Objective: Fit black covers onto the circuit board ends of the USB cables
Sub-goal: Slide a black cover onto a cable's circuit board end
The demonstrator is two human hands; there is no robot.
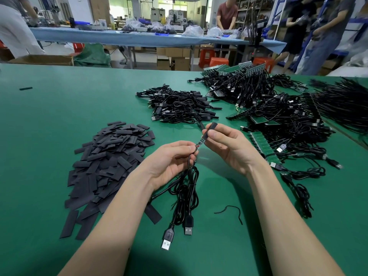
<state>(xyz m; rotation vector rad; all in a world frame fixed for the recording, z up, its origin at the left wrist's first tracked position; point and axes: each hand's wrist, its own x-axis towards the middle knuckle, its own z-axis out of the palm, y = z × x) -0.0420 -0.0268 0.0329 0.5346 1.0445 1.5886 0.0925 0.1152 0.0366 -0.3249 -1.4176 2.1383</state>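
My left hand (171, 160) pinches a black USB cable (189, 188) just below its small circuit board end (200, 144). The cable's loops hang down to the green table, where two USB plugs (188, 226) lie. My right hand (225, 144) pinches a flat black cover (210, 129) between thumb and fingers. The cover's lower mouth sits over the tip of the circuit board, most of the board still showing. Both hands hover above the table's middle.
A heap of flat black covers (107, 162) lies to the left. A pile of cables with black-covered ends (179, 104) sits behind, and cables with bare green boards (278, 132) spread on the right. A loose wire scrap (231, 209) lies near my right forearm. People stand at a far blue table (139, 37).
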